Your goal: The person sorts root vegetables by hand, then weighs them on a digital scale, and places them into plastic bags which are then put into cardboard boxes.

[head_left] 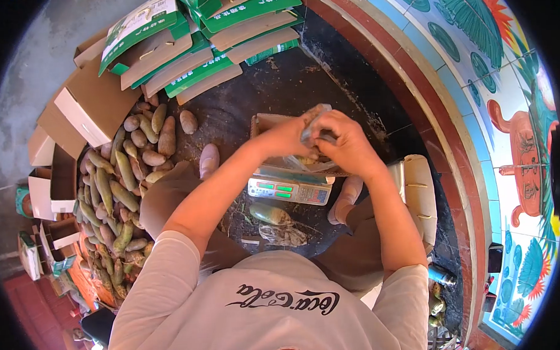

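My left hand (296, 136) and my right hand (341, 137) come together above an open cardboard box (269, 121). Between them is a crumpled clear plastic bag (318, 119); the fingers of both hands are closed on it. Part of the plastic hangs down into the box, and something yellowish shows there, too hidden to name. The box rests on a digital scale (290, 192) with lit green displays, between my feet. On the floor before the scale lies a green radish (270, 213), beside a clump of withered leaves (283, 235).
A large pile of radishes (123, 186) covers the floor at left. Flattened green printed cartons (202, 60) are stacked at the back, and a brown cardboard box (95, 98) stands left of them. A pale container (420, 201) sits by my right leg, near the tiled wall (462, 101).
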`<action>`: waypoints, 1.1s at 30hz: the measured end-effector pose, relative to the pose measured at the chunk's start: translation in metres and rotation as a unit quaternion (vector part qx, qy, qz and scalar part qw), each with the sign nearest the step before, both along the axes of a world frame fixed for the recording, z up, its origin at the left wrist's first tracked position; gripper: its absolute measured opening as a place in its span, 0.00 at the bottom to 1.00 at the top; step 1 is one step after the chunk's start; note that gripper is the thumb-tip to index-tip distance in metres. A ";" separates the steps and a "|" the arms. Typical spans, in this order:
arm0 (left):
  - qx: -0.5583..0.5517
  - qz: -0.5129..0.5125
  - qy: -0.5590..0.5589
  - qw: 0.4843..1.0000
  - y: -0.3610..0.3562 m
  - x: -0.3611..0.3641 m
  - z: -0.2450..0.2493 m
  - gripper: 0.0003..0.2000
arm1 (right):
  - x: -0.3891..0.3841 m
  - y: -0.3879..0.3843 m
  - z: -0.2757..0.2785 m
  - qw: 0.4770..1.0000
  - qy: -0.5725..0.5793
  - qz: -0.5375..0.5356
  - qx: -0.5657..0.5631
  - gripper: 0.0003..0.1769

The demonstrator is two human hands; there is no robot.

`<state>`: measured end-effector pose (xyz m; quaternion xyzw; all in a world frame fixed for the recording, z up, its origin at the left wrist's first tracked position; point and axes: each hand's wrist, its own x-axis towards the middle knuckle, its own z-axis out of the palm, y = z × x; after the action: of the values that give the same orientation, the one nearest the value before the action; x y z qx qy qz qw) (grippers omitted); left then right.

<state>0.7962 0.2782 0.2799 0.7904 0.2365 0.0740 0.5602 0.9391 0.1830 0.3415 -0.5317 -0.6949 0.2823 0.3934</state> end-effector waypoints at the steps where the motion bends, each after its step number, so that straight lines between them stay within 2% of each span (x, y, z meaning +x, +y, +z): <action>1: 0.015 -0.012 -0.011 1.000 -0.003 0.005 -0.007 0.35 | -0.001 0.005 -0.003 0.998 -0.041 0.026 0.031 0.10; 2: 0.031 -0.023 -0.022 0.999 -0.006 0.008 -0.014 0.32 | -0.004 0.007 -0.001 0.997 -0.063 0.024 0.026 0.10; 3: 0.066 -0.005 -0.065 0.996 -0.009 0.009 -0.024 0.23 | -0.008 0.010 0.003 0.996 -0.085 0.021 0.020 0.10; 4: 0.067 0.010 -0.067 0.995 -0.008 0.011 -0.026 0.20 | -0.010 0.012 0.004 0.994 -0.106 0.018 0.015 0.09; 6: 0.067 0.039 -0.068 0.995 -0.007 0.011 -0.031 0.15 | -0.009 0.018 -0.003 0.999 -0.047 -0.009 0.000 0.12; 8: -0.099 0.043 -0.025 0.994 0.001 0.006 -0.026 0.12 | -0.009 0.023 -0.009 0.997 0.036 -0.069 0.009 0.12; 9: -0.181 0.047 -0.005 0.982 0.004 0.004 -0.024 0.11 | -0.004 0.024 -0.014 0.995 -0.032 -0.093 0.036 0.13; 11: -0.187 0.052 -0.022 0.981 0.007 0.001 -0.030 0.13 | 0.012 0.022 -0.026 0.973 -0.167 -0.135 0.090 0.13; 15: -0.194 0.036 -0.004 0.980 0.007 0.001 -0.017 0.15 | 0.014 0.015 -0.046 0.981 -0.103 -0.158 -0.039 0.10; 17: -0.269 0.067 -0.058 0.959 0.008 0.002 -0.026 0.16 | 0.017 0.018 -0.041 0.970 -0.117 -0.203 -0.061 0.09; 20: -0.336 0.111 -0.085 0.931 0.011 -0.005 -0.022 0.14 | 0.021 0.012 -0.044 0.961 0.058 -0.181 -0.202 0.08; 21: -0.353 0.124 -0.087 0.923 0.012 -0.006 -0.019 0.13 | 0.021 0.010 -0.043 0.961 0.079 -0.119 -0.238 0.07; 23: -0.326 0.110 -0.080 0.936 0.013 -0.008 -0.033 0.09 | 0.021 0.007 -0.042 0.943 0.119 0.008 -0.310 0.07; 24: -0.313 0.103 -0.075 0.941 0.013 -0.009 -0.040 0.07 | 0.019 0.007 -0.044 0.961 0.085 -0.055 -0.257 0.07; 26: -0.205 0.084 -0.087 0.971 0.008 -0.009 -0.045 0.05 | 0.017 0.012 -0.051 0.972 0.016 -0.182 -0.146 0.07; 27: -0.150 0.074 -0.093 0.981 0.005 -0.009 -0.047 0.06 | 0.018 0.014 -0.053 0.977 -0.001 -0.187 -0.099 0.10; 29: 0.079 0.040 -0.070 0.994 -0.003 -0.007 -0.031 0.07 | 0.017 0.018 -0.084 0.976 0.022 -0.147 -0.162 0.11; 30: 0.194 0.021 -0.057 0.979 -0.006 -0.007 -0.025 0.07 | 0.017 0.020 -0.101 0.973 0.033 -0.127 -0.191 0.12; 31: 0.293 0.028 -0.060 0.954 -0.009 -0.007 -0.025 0.08 | 0.012 0.021 -0.103 0.977 0.026 -0.120 -0.172 0.15; 33: 0.358 0.069 -0.066 0.929 -0.015 -0.008 -0.032 0.09 | 0.008 0.023 -0.102 0.909 0.131 -0.151 -0.366 0.15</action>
<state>0.7879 0.2629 0.2483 0.9137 0.2103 0.2442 0.2477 0.9476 0.2058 0.2390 -0.6948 -0.3964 0.5216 0.2967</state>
